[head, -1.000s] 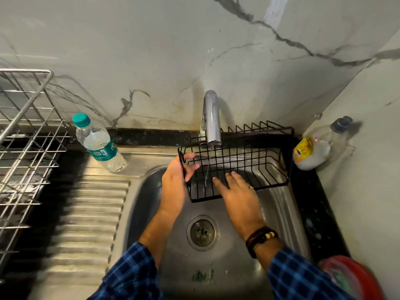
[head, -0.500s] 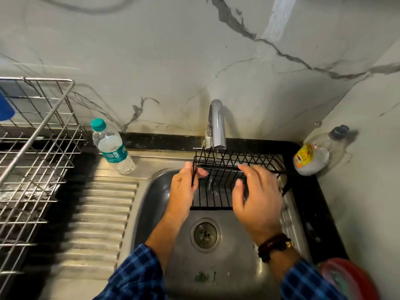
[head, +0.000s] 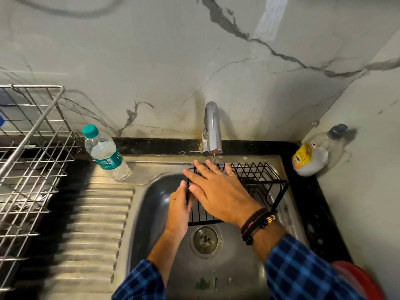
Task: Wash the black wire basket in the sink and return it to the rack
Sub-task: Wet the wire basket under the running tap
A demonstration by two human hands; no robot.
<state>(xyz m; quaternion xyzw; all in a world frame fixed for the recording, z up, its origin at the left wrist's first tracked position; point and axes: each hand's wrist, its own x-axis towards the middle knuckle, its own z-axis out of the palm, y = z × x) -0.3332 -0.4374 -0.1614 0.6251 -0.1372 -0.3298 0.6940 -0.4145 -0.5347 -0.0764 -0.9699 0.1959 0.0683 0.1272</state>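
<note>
Under a trickling tap (head: pixel 213 126), the black wire basket (head: pixel 270 182) sits in the sink (head: pixel 155 202), long axis left to right. The left hand (head: pixel 179 205) grips its left end; the right hand (head: pixel 218 191) lies flat, fingers straight, across the wires. The dish rack (head: pixel 32 148) stands well left.

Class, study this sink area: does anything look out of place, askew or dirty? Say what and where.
Green scraps lie on the floor of the steel sink, near the round drain. The clear dark-capped bottle in the right corner leans against the marble wall.
</note>
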